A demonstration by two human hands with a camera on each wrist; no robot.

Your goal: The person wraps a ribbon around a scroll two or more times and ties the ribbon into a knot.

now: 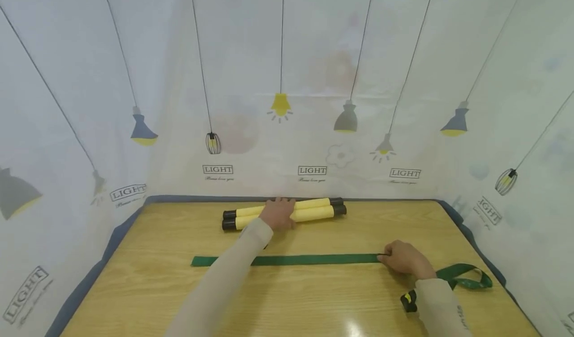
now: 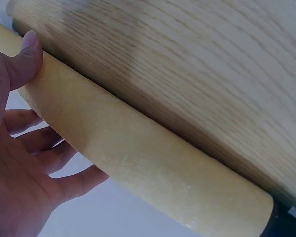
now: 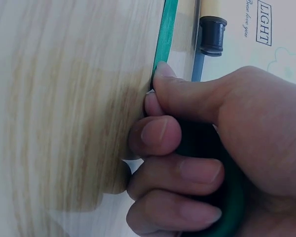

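Observation:
Two yellow tubes with black end caps lie side by side near the table's far edge. My left hand holds them near their middle. In the left wrist view its thumb lies on one side of a yellow tube, with its fingers along the other side. A flat green strap stretches straight across the table in front of the tubes. My right hand pinches this strap between thumb and forefinger, its other fingers curled. More green strap loops out beyond the right wrist.
A small black piece with a yellow mark shows beside the right sleeve. The wooden table is bordered at the back and sides by a white sheet printed with lamps.

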